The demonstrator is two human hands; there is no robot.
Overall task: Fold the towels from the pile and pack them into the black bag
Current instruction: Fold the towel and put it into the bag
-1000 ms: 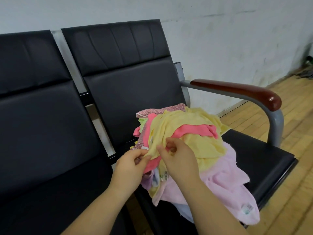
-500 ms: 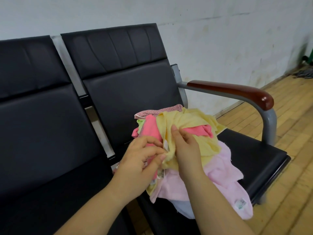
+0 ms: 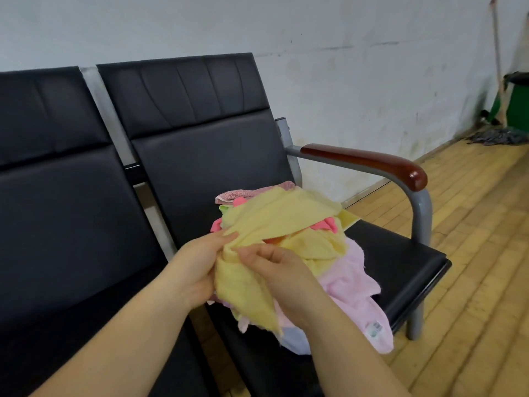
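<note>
The bottom of the towel pile (image 3: 329, 270) is hidden under the top cloths, so you cannot count the towels. The palm of the left hand (image 3: 197, 267) is covered by cloth. The forearms run off the bottom edge of the picture.

The yellow towel (image 3: 274, 222) is between the two hands, just in front of the pile. The left hand pinches its edge with thumb and fingers. The right hand (image 3: 283, 273) grips a fold of it with curled fingers. Part of the towel hangs down between the hands. The rest is stretched back over the pile.

The yellow towel is pale, soft and wrinkled. Under it lie a light pink towel (image 3: 355, 290) with a small tag, a bright pink one (image 3: 326, 224) and a pale blue one (image 3: 297, 339). The pile sits on the seat of the black chair (image 3: 395, 253) with the brown armrest (image 3: 363, 161).
</note>
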